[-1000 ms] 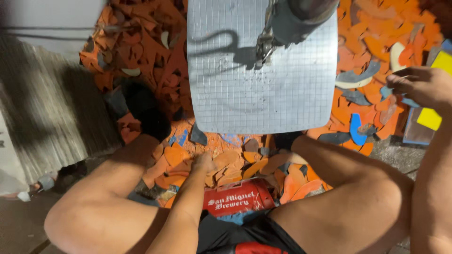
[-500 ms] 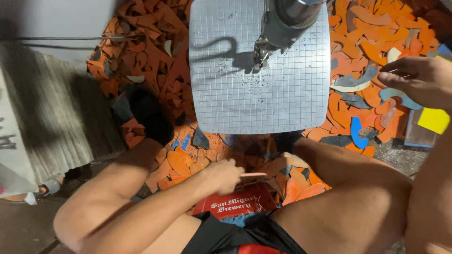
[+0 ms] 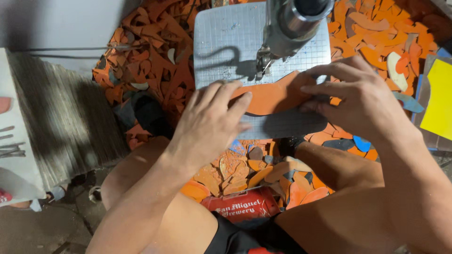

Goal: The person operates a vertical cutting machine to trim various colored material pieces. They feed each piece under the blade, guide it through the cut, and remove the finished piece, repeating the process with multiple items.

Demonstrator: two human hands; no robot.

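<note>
Item: orange sheet piece (image 3: 275,96), flat, matte, curved outline, lying on the machine's grey gridded plate (image 3: 226,42) beneath the metal cutter head (image 3: 289,26). Our left hand (image 3: 209,124) presses on its left end with fingers spread flat, no closed grip; our right hand (image 3: 358,101) pins its right end, fingertips (image 3: 308,89) down, likewise flat rather than clenched. Hidden: both hands cover the ends of the piece, so we cannot tell its full shape; the blade itself is too small to make out below the head, whose top is cut off by the frame. Surroundings: a heap of orange offcuts (image 3: 150,56), curled and crescent-shaped, with a few blue, grey and cream ones, around and under the plate; a yellow sheet (image 3: 438,101) cut off at right; a stack of thin grey sheets (image 3: 61,122), ridged at the edge, at left; our bare knees below, with more scraps and a red can (image 3: 240,209) between them.
</note>
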